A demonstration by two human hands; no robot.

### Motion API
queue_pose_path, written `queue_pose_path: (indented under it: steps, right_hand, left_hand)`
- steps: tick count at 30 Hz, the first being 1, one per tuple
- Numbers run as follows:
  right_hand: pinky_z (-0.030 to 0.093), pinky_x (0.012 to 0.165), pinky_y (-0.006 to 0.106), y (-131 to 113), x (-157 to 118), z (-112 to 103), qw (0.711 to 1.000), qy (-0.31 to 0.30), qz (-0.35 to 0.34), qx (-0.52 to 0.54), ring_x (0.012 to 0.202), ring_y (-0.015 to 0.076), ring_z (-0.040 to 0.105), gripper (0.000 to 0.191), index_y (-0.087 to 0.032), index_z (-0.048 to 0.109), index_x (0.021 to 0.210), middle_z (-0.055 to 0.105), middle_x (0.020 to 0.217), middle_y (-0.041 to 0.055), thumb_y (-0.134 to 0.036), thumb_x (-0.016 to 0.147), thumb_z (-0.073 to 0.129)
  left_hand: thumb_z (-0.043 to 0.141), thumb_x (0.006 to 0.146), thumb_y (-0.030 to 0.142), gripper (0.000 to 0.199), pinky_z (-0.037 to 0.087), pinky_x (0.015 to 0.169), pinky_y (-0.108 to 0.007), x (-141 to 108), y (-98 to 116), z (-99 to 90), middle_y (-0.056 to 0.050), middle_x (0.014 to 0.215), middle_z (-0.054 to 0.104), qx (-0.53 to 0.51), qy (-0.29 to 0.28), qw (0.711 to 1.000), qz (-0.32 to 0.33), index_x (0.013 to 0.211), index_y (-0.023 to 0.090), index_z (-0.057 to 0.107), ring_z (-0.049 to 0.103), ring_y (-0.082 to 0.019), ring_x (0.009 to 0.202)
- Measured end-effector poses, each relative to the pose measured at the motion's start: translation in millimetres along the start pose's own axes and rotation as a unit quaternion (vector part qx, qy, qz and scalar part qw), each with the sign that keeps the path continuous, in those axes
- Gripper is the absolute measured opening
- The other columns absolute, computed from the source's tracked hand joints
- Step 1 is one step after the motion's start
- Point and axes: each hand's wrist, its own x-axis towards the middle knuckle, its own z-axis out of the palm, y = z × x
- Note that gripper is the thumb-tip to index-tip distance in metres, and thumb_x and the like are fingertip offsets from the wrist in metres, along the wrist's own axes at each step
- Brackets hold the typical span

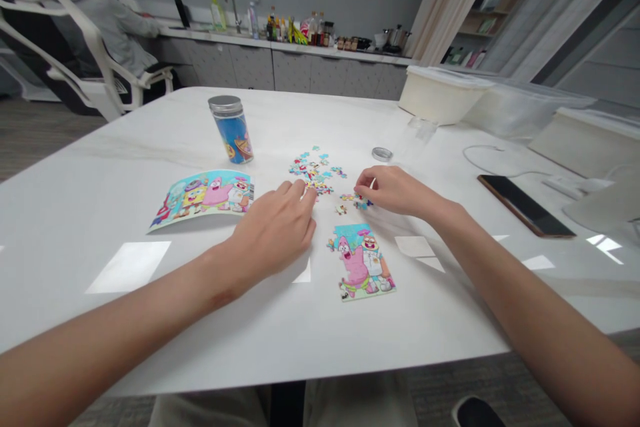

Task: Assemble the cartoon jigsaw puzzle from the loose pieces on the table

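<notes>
My left hand [280, 223] rests low over the table, its fingers apart and bent at the near left edge of a loose pile of jigsaw puzzle pieces [314, 167]. Its fingertips are partly hidden. My right hand [393, 188] pinches thumb and forefinger together on a small puzzle piece at the pile's right side. A joined puzzle section [363, 260], with a pink starfish and another cartoon figure, lies nearer me between both hands. Left of my left hand, a curved picture sheet [205, 197] shows the same cartoon figures.
A blue picture jar [233, 130] with a silver lid stands at the back left. A loose metal lid [382, 153] and clear jar [420, 133] lie behind my right hand. At right are a phone [525, 205], a cable and storage boxes [445, 93]. A person [107, 20] sits far left.
</notes>
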Motion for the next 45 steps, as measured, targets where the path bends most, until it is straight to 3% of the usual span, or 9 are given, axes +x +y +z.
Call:
queue_pose_path:
  steps: [3, 6, 14, 18, 20, 24, 33, 40, 45]
  right_hand:
    - [0.043, 0.070, 0.035, -3.4, -2.8, 1.6, 0.999, -0.043, 0.006, 0.009, 0.077, 0.0216, 0.060, 0.032, -0.017, 0.069, 0.093, 0.067, 0.092, 0.0100, -0.045, 0.078, 0.064]
    - [0.044, 0.074, 0.037, -7.5, -2.9, 6.1, 0.998, -0.048, 0.004, 0.026, 0.083, 0.0235, 0.059, 0.039, -0.018, 0.068, 0.100, 0.064, 0.097, 0.0105, -0.045, 0.072, 0.071]
    - [0.046, 0.089, 0.037, -21.9, 1.8, 31.5, 0.995, 0.057, -0.057, 0.064, 0.093, 0.0221, 0.059, 0.019, -0.016, 0.066, 0.099, 0.057, 0.104, 0.0118, -0.029, 0.086, 0.060]
    - [0.047, 0.086, 0.035, -20.0, 0.6, 26.0, 0.988, 0.100, -0.105, 0.043, 0.093, 0.0201, 0.061, 0.016, -0.017, 0.065, 0.101, 0.059, 0.107, 0.0106, -0.021, 0.088, 0.057]
    - [0.047, 0.081, 0.035, -16.6, -1.0, 18.4, 0.990, 0.093, -0.101, 0.011, 0.086, 0.0200, 0.061, 0.011, -0.018, 0.065, 0.093, 0.063, 0.098, 0.0084, -0.019, 0.087, 0.055]
    - [0.044, 0.068, 0.032, -12.6, -2.9, 12.1, 0.996, -0.004, -0.091, -0.016, 0.071, 0.0179, 0.058, 0.006, -0.019, 0.061, 0.080, 0.064, 0.079, 0.0040, -0.021, 0.085, 0.059]
    - [0.044, 0.072, 0.032, -12.8, 3.8, 24.3, 0.993, 0.040, -0.111, -0.005, 0.077, 0.0181, 0.057, 0.009, -0.019, 0.058, 0.083, 0.063, 0.085, 0.0058, -0.019, 0.090, 0.052]
    - [0.045, 0.073, 0.030, -1.6, 0.3, 11.5, 0.982, -0.028, -0.185, -0.022, 0.078, 0.0167, 0.058, 0.021, -0.020, 0.061, 0.088, 0.062, 0.087, 0.0041, -0.005, 0.077, 0.052]
    - [0.046, 0.071, 0.031, -1.3, 3.5, 19.1, 0.986, 0.009, -0.164, -0.015, 0.076, 0.0171, 0.059, 0.017, -0.021, 0.061, 0.095, 0.063, 0.085, 0.0032, -0.011, 0.085, 0.051]
  left_hand:
    - [0.032, 0.096, 0.020, 0.029, 0.049, 0.074, -0.035, 0.8, -6.3, 11.3, -0.016, 0.104, 0.063, -0.003, -0.041, 0.999, 0.004, 0.105, 0.010, 0.058, 0.060, -0.025, 0.092]
    - [0.030, 0.099, 0.027, 0.034, 0.048, 0.086, -0.038, 2.7, -9.9, 20.4, -0.015, 0.112, 0.063, -0.044, -0.061, 0.997, 0.016, 0.110, 0.011, 0.057, 0.059, -0.026, 0.104]
    - [0.028, 0.102, 0.040, 0.051, 0.035, 0.108, -0.049, 3.7, -8.3, 31.9, -0.021, 0.147, 0.044, -0.080, -0.061, 0.995, -0.018, 0.138, 0.007, 0.042, 0.038, -0.033, 0.138]
    - [0.028, 0.101, 0.048, 0.058, 0.031, 0.112, -0.050, 3.5, -6.3, 37.6, -0.018, 0.155, 0.035, -0.076, -0.050, 0.996, -0.020, 0.146, 0.012, 0.033, 0.030, -0.032, 0.144]
    - [0.027, 0.103, 0.046, 0.053, 0.032, 0.112, -0.047, 4.5, -6.5, 39.3, -0.015, 0.155, 0.037, -0.070, -0.040, 0.996, 0.024, 0.144, 0.015, 0.036, 0.032, -0.028, 0.143]
    - [0.023, 0.104, 0.036, 0.045, 0.035, 0.110, -0.046, 6.3, -7.5, 39.6, -0.014, 0.146, 0.049, -0.059, -0.025, 0.993, 0.102, 0.136, 0.014, 0.046, 0.042, -0.025, 0.137]
    - [0.032, 0.102, 0.037, 0.040, 0.043, 0.098, -0.045, 5.3, -6.7, 33.2, -0.015, 0.129, 0.058, -0.026, -0.016, 0.997, 0.070, 0.125, 0.012, 0.052, 0.056, -0.028, 0.117]
    - [0.033, 0.101, 0.037, 0.037, 0.044, 0.096, -0.044, 6.3, -7.1, 31.0, -0.015, 0.124, 0.059, -0.023, -0.023, 0.997, 0.073, 0.121, 0.013, 0.053, 0.056, -0.027, 0.112]
    - [0.033, 0.101, 0.037, 0.036, 0.044, 0.096, -0.043, 6.1, -8.9, 34.5, -0.014, 0.123, 0.059, -0.034, -0.008, 0.996, 0.079, 0.121, 0.015, 0.053, 0.056, -0.027, 0.113]
